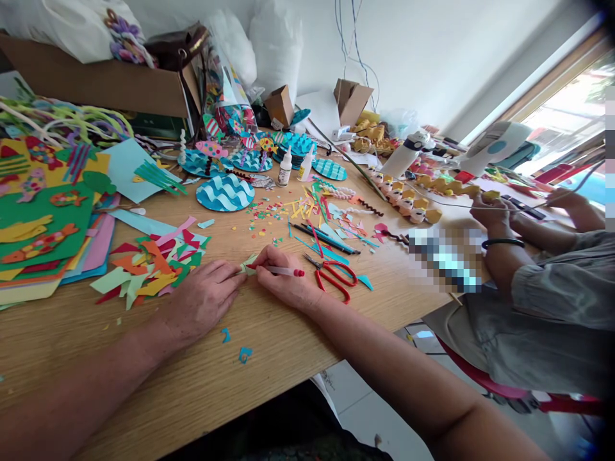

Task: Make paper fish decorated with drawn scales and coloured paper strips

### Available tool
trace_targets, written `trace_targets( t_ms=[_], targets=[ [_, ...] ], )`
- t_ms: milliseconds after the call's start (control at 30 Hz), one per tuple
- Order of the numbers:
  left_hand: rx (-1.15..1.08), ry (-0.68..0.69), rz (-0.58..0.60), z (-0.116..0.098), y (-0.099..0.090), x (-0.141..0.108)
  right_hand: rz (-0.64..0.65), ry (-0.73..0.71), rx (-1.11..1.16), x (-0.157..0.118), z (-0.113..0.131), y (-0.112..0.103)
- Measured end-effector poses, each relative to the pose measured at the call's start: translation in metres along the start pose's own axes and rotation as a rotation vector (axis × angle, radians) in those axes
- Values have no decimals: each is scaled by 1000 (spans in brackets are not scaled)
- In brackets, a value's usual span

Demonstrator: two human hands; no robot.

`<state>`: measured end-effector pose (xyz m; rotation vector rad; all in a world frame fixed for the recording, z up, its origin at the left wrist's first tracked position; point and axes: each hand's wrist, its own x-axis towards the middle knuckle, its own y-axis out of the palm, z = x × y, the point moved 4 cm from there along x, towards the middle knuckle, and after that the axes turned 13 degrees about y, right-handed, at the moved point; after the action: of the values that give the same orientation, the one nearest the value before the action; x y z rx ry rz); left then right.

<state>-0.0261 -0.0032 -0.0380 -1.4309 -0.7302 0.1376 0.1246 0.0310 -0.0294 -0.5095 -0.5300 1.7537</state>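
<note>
Touching pale-green paper [248, 264] are left fingers [230, 280] (right fingers [270, 256] hold a pen [286, 271]).

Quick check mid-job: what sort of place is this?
Probably a craft workroom, though it could be a classroom: a heap of colored paper scraps, red-handled scissors and a blue oval with pale wavy strips lie on the wooden table.

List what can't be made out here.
Head view, all:
- Any marks on the pale green paper: too small, partly under the left hand.
- Pixelated object: masked by mosaic.
- White bottle: label print too small.
- Co-worker's body: cut off by right edge.
</note>
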Motion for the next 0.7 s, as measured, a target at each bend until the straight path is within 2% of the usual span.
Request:
trace_targets(
  t_ms=[700],
  targets=[
    [-21, 3, -4, 0, -2, 0, -2, -10, -4, -1, 1, -1]
  ],
)
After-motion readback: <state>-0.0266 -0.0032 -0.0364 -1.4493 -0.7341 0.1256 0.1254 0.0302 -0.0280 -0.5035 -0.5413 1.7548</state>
